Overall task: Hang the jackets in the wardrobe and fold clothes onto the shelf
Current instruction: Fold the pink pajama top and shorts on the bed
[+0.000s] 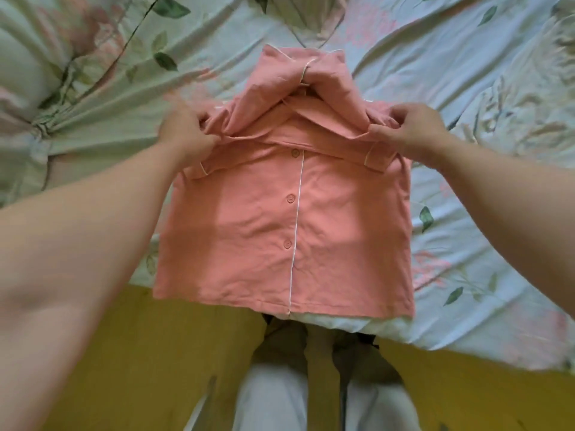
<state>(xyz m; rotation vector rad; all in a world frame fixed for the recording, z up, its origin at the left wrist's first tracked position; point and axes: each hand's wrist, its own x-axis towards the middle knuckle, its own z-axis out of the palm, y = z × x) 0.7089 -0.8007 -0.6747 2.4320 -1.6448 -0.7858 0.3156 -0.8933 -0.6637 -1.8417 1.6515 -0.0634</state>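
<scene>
Sheet (466, 88) – floral, rumpled, covering the bed and serving as the folding surface. A yellow edge (140, 353) is showing below it, with the person's pale trousers (270, 399) at the bottom of the view. No wardrobe or shelf is in view.

Shirt (280, 231) – pink, buttoned, lying front-up across the sheet, its hem overhanging the near edge of the bed. The lower half is lying flat. The upper part is bunching into a raised hump, with the cuffed sleeve ends tucked across the chest.

Step in hand, as judged: the folding part of the task, on this one shirt, partway through. The sides look already turned in, and the top-to-hem fold is looking like the move being set up. That move is calling for both corners to travel together toward the hem, level, so the hump flattens rather than creases; carrying it to the shelf comes after.

Left hand (183, 135) – gripping the left end of the raised fold.

Right hand (417, 132) – gripping the right end, about level with the other.

Fingers – left fingers (205, 141) curling tight and pinching cloth against the thumb; right fingers (382, 130) doing the same. Neither hand is lying slack.

Buttons (290, 199) and white piping (297, 213) are running straight down the middle, so the shirt is sitting square.
</scene>
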